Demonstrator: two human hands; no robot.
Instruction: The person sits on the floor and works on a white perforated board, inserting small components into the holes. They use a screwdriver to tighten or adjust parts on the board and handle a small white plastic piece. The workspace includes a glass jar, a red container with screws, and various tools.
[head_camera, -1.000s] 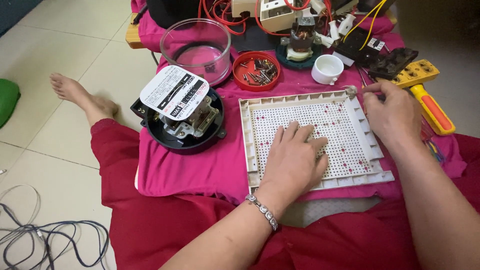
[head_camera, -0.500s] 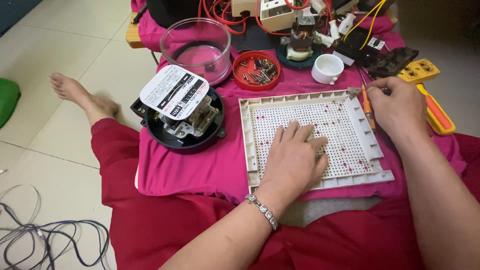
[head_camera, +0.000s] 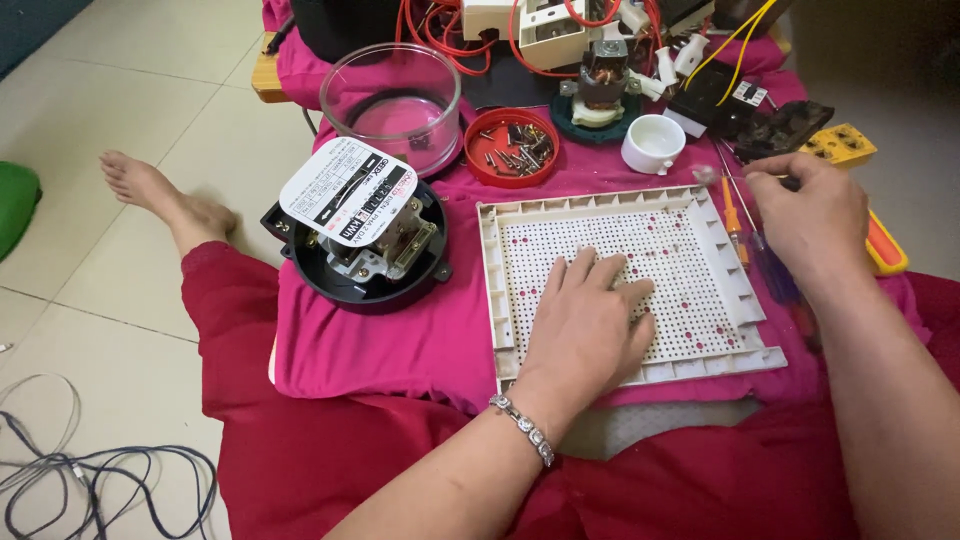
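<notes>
Perforated white panel (head_camera: 690, 260) lying on pink cloth (head_camera: 400, 340) over lap — being pinned flat by open left hand (head_camera: 590, 320); thin screwdriver (head_camera: 725, 180) being pinched in right hand (head_camera: 805, 215) beside panel's far corner.

We watch our right hand (head_camera: 805, 215) pull away: a second ago it hovered over the upper right corner of the white perforated plastic tray (head_camera: 625, 285), fingers pinched right at the tray's rim; now it sits off the tray, out past its right edge, over the pink cloth. Half a second ago our fingers gripped the orange-handled screwdriver (head_camera: 733, 212) with its shaft upright beside the rim; now that screwdriver lies flat just beside the tray, and our fingers (head_camera: 762, 182) pinch a thin metal rod (head_camera: 728, 178) pointing left toward the white cup. The yellow-and-orange tool (head_camera: 885, 245) is more covered by our hand now.
</notes>
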